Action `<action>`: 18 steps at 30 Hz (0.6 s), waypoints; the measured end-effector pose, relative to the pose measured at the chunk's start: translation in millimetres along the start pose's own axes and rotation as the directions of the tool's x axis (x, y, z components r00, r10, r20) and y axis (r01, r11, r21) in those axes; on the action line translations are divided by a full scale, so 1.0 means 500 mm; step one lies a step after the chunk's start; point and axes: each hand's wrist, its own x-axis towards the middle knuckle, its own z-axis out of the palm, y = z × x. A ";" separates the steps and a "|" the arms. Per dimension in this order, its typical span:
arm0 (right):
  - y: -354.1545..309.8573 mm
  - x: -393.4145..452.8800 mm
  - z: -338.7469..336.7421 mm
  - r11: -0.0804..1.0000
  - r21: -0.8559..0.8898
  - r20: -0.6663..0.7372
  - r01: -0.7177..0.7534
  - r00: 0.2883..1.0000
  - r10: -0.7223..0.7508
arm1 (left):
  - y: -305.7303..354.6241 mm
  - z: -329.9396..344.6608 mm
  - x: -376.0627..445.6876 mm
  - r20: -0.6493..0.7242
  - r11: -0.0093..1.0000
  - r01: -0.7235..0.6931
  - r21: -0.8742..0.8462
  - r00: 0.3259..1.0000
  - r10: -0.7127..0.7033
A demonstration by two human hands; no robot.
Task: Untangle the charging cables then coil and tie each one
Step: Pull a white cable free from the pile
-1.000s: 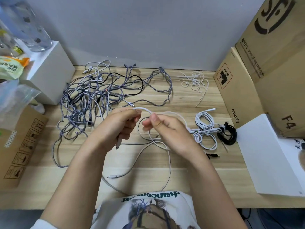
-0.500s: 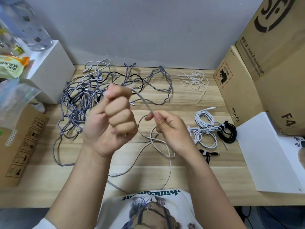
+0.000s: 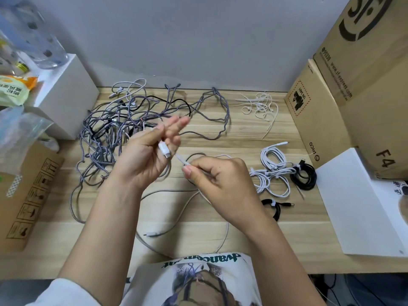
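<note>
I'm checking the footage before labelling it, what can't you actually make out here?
Head view only:
- Left hand fingertips: motion-blurred.
- White cable behind right hand: hidden by the fingers.
- Grey tangle: cable count unclear, strands overlap.
- Cardboard box: cut off by the frame edge.

I'm seeing soft, even light, faint shadows; the left hand is blurring, and wide-angle edges are bending.

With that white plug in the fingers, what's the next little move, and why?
Probably wrap the first loop: the left hand holds the white plug, the right hand pinches the white cable just behind it, and the rest trails loose.
</note>
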 end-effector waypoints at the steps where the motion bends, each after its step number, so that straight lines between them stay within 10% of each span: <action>1: 0.001 0.000 0.000 1.000 0.006 -0.026 0.011 1.000 -0.011 | -0.002 0.002 -0.007 0.038 0.991 0.014 0.135 0.999 -0.019; 8: 0.001 0.003 -0.001 0.972 0.231 -0.102 0.046 0.995 -0.023 | -0.010 0.028 -0.057 0.226 0.664 0.035 0.747 0.926 -0.303; 13: 0.000 0.007 -0.022 0.963 0.269 -0.267 -0.007 0.960 0.082 | -0.025 0.012 -0.054 0.295 0.789 0.166 0.592 0.866 -0.404; 18: 0.008 0.015 -0.031 0.908 0.416 -0.243 -0.047 0.957 0.161 | -0.023 0.016 -0.060 0.694 0.891 0.416 0.181 0.588 -0.416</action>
